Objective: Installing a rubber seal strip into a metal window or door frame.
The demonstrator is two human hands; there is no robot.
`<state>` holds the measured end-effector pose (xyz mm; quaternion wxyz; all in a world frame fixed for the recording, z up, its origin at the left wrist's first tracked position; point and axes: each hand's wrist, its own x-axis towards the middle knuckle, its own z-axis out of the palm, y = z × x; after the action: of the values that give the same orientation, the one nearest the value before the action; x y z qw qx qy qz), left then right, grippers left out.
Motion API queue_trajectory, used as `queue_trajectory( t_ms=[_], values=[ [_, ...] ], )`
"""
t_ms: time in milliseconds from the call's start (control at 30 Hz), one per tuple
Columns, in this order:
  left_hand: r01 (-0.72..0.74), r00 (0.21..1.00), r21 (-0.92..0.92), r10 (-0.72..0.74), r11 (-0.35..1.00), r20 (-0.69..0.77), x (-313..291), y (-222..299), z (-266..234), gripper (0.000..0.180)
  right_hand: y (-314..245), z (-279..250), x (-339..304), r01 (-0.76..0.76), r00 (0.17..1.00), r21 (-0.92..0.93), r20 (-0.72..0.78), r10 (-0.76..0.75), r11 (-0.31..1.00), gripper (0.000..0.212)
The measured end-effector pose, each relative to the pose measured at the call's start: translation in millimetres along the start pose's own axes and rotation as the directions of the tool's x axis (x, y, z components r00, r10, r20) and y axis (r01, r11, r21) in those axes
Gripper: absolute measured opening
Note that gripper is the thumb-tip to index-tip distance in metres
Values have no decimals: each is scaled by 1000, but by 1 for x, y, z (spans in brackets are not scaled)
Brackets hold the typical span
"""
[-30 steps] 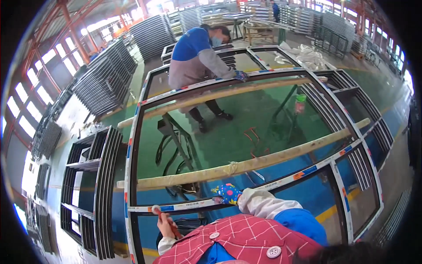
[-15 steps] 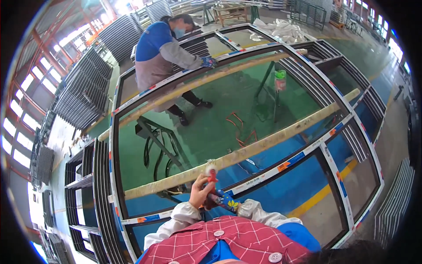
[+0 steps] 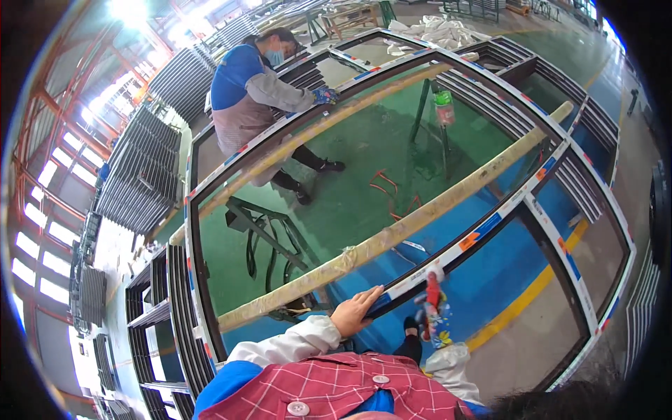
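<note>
The left hand [image 3: 355, 313] is resting flat, fingers spread open, on the near bar of a large window frame [image 3: 483, 231] lying across wrapped beams [image 3: 392, 234]. The right hand [image 3: 435, 323], gloved, is gripping a red tool [image 3: 432, 292] closed-fisted just beside that bar.

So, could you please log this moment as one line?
left hand: flat on window frame rail | right hand: gripping red-tipped tool | co-worker: bent over far rail

orange and blue label strips [image 3: 478, 234] along frame bar (near side)
</note>
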<state>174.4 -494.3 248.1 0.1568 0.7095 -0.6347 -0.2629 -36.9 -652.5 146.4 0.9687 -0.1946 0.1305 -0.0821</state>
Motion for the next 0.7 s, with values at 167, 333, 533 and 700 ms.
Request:
queue_trajectory(
  t_ms=[167, 333, 533, 700],
  values=[
    [13, 1000, 37, -13, 999, 22, -36, -9, -6, 85, 63, 10, -39, 317, 868, -383, -252, -428, 868, 48],
    [-34, 999, 54, 36, 998, -32, -48, -15, -6, 76, 128, 23, -31, 306, 826, -387, -346, -444, 870, 52],
    [9, 996, 68, -3, 998, -87, -44, -17, 1, 68, 139, -3, -1, 268, 940, 189, -265, -214, 945, 38],
    [-23, 995, 88, 32, 996, -95, -40, -17, 0, 68, 92, 8, 13, 429, 687, -352, -470, -554, 832, 29]
  ],
)
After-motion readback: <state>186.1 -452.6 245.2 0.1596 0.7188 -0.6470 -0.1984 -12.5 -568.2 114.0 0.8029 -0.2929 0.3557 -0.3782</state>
